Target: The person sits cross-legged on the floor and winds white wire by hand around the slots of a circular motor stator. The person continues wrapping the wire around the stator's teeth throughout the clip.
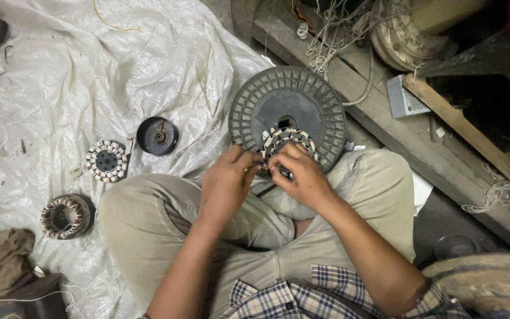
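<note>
Between the person's raised knees, the left hand (226,177) and the right hand (303,175) close together on a wound stator (285,142), fingers curled around its near edge so that the lower part is hidden. What shows is a ring of stubby coils, striped pale and dark, with a ribbed look from the wrapped wire. It sits over a big grey plastic spool (288,109), round and flat, its rim cut with many radial slots and a small hole at the hub.

To the left, on a crumpled, shiny white plastic sheet (90,77), lie a second stator (107,160) with a dark centre, a black round cap (157,135) beside it, and a reddish coil ring (65,217) nearer the knee. Tangled pale wire (332,35) trails over a rough wooden beam (420,147) beyond the spool.
</note>
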